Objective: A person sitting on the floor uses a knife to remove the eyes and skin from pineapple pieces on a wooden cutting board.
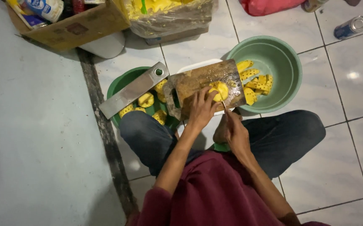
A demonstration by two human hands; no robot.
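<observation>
The person sat cross-legged on a tiled floor, a wooden cutting board resting in front of the knees. The left hand lay on the board with its fingers closed over a yellow piece of fruit, pinning it down near the board's right half. The fruit looked roundish, so its long axis could not be told. The right hand was clenched around a knife; only a short bit of the blade showed, pointing up and away from the person toward the fruit, its tip touching or just beside it. The board's long side ran left to right, tilted slightly, its handle end to the left.

To the right, touching the board's edge, stood a pale green basin holding cut yellow pieces. To the left a darker green basin held more yellow chunks, with a long flat metal blade lying across its rim, slanting from lower left to upper right. A cardboard box and a plastic bag of yellow fruit sat farther off, and a can lay near the top right
</observation>
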